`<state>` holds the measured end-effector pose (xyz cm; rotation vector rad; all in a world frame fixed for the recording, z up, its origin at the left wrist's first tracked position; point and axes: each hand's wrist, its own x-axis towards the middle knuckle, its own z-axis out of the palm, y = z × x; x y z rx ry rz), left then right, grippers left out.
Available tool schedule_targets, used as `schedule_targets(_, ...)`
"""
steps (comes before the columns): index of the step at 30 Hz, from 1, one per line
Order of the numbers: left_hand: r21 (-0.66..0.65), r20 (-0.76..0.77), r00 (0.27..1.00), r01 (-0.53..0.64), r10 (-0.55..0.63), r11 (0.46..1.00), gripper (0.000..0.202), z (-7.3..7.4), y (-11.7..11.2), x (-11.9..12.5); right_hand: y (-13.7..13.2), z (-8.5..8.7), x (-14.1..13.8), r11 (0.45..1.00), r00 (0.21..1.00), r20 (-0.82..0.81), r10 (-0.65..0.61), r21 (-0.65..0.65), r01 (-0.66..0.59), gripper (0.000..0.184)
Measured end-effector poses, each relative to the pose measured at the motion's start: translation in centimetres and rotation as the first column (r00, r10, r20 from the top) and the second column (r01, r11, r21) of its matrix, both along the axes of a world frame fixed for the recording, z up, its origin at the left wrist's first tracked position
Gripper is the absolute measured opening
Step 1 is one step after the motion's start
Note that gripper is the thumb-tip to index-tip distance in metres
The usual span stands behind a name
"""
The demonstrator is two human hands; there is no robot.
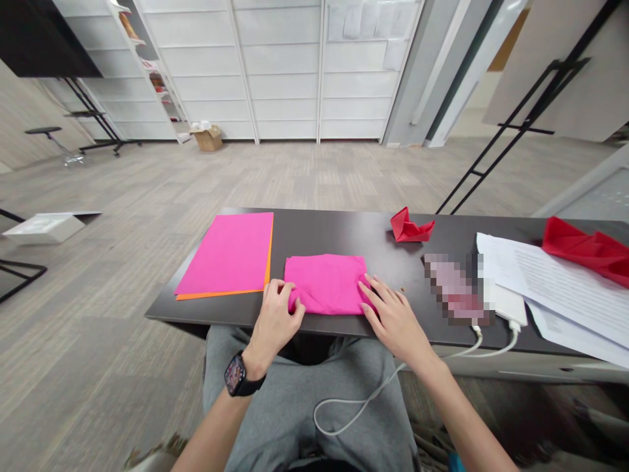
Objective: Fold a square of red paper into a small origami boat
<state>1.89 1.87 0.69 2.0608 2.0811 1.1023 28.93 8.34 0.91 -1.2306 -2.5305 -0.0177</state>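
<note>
A folded sheet of bright pink paper [325, 283] lies on the dark table in front of me, creased along its near edge. My left hand [279, 313] pinches its left edge near the lower corner, thumb and fingers curled around the paper. Across from it, my right hand [390, 314] rests with fingers apart, the tips touching the paper's right edge. Left of the folded piece is a stack of flat sheets, pink [228, 252] over orange [221, 295]. A small red folded-paper boat [411, 227] stands toward the back right.
The dark table [324, 229] bears a blurred-out phone-like object [455, 285], a white power bank [508, 305] with a cable [339, 401] looping over my lap, printed sheets [565, 282] and a larger red folded paper [584, 249]. A cardboard box [207, 138] sits on the floor beyond.
</note>
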Motion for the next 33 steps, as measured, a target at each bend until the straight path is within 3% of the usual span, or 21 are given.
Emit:
schedule_targets(9,-0.021,-0.209,0.971,-0.122,0.115,0.992,0.018,0.4,-0.5,0.7,0.2,0.0,-0.1,1.0,0.997,0.079,0.008,-0.012,-0.007,0.049)
schedule_targets(12,-0.055,-0.268,0.96,0.069,-0.081,0.996,0.034,0.7,-0.4,0.7,0.2,0.0,-0.2,1.0,0.996,0.084,0.002,-0.003,-0.002,0.049)
schedule_targets(14,-0.114,-0.301,0.923,0.216,-0.241,0.97,0.042,1.2,-0.2,0.8,0.2,0.0,-0.2,1.0,0.997,0.078,0.003,0.003,-0.003,0.048)
schedule_targets(16,-0.168,-0.314,0.901,0.257,-0.299,0.952,0.04,1.8,0.2,0.8,0.2,0.0,-0.2,1.0,0.998,0.069,0.007,0.007,-0.008,0.048)
schedule_targets(19,-0.21,-0.32,0.909,0.207,-0.267,0.956,0.033,2.3,1.1,0.9,0.3,0.1,-0.3,1.0,0.998,0.064,0.012,0.006,-0.013,0.047)
schedule_targets(23,-0.207,-0.309,0.919,0.188,-0.246,0.96,0.027,1.9,2.1,0.7,0.5,0.0,-0.3,1.0,0.998,0.069,0.015,-0.008,-0.014,0.047)
schedule_targets(27,-0.215,-0.306,0.924,0.165,-0.227,0.963,0.04,1.4,2.3,0.5,0.7,0.1,0.1,1.0,0.996,0.091,0.008,-0.02,-0.006,0.048)
schedule_targets(33,-0.23,-0.328,0.918,0.15,-0.222,0.961,0.044,1.3,2.3,0.4,1.4,2.5,-1.6,0.999,0.993,0.117,0.013,-0.044,-0.007,0.045)
